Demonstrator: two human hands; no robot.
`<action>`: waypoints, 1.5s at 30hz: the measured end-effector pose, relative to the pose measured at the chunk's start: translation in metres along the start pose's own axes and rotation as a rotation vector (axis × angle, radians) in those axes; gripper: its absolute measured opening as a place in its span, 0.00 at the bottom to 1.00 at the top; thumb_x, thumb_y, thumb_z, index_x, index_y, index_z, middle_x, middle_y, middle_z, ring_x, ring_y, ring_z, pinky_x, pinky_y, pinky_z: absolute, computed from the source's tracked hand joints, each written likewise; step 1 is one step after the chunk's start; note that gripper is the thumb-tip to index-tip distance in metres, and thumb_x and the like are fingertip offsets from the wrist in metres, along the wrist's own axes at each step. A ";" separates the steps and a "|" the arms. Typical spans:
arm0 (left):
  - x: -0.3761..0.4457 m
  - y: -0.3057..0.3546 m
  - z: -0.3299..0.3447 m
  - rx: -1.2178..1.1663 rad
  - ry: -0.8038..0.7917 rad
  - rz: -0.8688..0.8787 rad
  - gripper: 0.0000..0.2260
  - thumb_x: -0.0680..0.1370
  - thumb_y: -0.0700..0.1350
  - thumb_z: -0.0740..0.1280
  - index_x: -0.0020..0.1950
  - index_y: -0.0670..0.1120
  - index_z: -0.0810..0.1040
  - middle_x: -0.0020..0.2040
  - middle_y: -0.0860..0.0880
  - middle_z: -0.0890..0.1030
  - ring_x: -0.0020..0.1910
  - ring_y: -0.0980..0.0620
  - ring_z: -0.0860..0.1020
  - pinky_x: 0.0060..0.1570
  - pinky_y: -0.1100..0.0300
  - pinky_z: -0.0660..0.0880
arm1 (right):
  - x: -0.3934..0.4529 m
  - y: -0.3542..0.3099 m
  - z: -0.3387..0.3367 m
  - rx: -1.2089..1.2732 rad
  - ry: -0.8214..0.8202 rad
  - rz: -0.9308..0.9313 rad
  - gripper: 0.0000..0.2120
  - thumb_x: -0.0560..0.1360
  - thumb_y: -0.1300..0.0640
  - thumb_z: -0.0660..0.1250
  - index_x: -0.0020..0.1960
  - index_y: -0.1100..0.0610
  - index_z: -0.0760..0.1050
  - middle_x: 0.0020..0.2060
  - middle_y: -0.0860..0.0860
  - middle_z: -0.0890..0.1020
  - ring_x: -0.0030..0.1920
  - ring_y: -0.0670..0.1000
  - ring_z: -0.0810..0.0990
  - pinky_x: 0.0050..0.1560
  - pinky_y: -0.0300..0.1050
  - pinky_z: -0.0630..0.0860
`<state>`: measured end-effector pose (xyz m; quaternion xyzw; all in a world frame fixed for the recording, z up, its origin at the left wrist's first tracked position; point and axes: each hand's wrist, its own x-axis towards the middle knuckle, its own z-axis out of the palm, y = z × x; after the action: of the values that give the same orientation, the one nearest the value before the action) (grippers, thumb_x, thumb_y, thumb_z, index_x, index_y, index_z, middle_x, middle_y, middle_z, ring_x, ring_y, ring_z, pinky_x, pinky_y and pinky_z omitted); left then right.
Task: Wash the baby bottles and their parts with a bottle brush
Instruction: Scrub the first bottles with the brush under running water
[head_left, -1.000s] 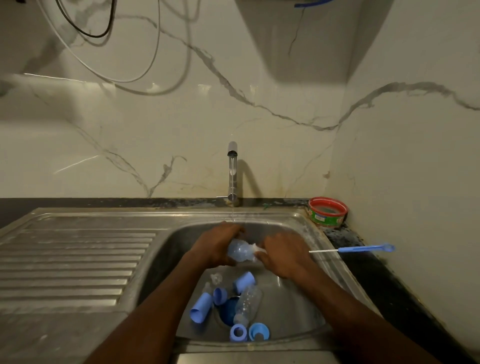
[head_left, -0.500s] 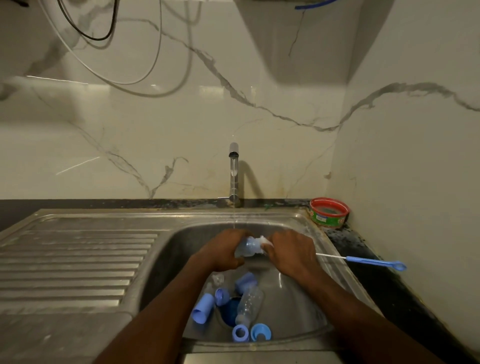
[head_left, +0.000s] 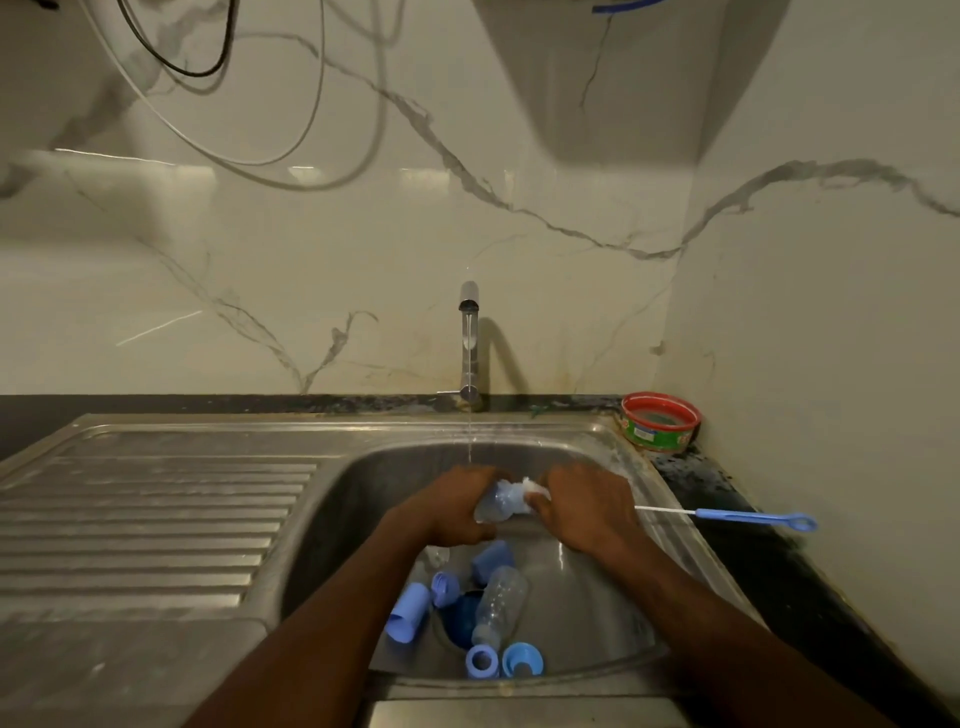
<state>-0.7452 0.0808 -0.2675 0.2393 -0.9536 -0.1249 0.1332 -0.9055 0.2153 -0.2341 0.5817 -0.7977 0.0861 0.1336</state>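
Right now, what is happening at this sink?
A person is washing a clear baby bottle under the running tap. The left hand holds the bottle; the right hand grips a blue-handled bottle brush at its mouth. Another bottle and blue parts lie in the sink.

The stainless steel sink (head_left: 597, 587) carries the loose parts on its basin floor: a clear bottle (head_left: 501, 597) lying on its side over the drain, and blue caps (head_left: 410, 613) and rings (head_left: 482, 661) around it. A ribbed drainboard (head_left: 150, 519) adjoins the basin. The dark countertop (head_left: 737, 551) bears a red-rimmed tub (head_left: 660, 422).
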 end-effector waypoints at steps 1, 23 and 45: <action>-0.001 -0.003 -0.002 0.032 0.014 -0.003 0.31 0.73 0.51 0.75 0.73 0.50 0.69 0.69 0.48 0.74 0.67 0.50 0.72 0.63 0.62 0.65 | -0.001 0.000 0.002 0.000 -0.005 -0.025 0.19 0.80 0.38 0.60 0.59 0.50 0.80 0.55 0.52 0.83 0.55 0.54 0.81 0.49 0.46 0.72; -0.002 -0.002 -0.010 0.320 0.262 0.025 0.36 0.67 0.63 0.77 0.71 0.55 0.69 0.67 0.52 0.69 0.65 0.51 0.67 0.57 0.53 0.75 | 0.002 -0.009 -0.002 0.013 -0.022 -0.187 0.20 0.80 0.37 0.58 0.62 0.48 0.79 0.54 0.51 0.83 0.53 0.53 0.81 0.49 0.47 0.72; -0.004 -0.002 -0.013 -0.034 0.098 -0.052 0.40 0.70 0.54 0.78 0.77 0.53 0.62 0.73 0.49 0.70 0.70 0.50 0.70 0.71 0.51 0.68 | 0.001 -0.006 -0.002 0.027 0.150 -0.135 0.15 0.81 0.41 0.60 0.60 0.45 0.79 0.53 0.48 0.84 0.52 0.50 0.82 0.50 0.45 0.76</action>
<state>-0.7366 0.0784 -0.2564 0.2674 -0.9372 -0.1325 0.1804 -0.8999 0.2128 -0.2316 0.6278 -0.7433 0.1309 0.1904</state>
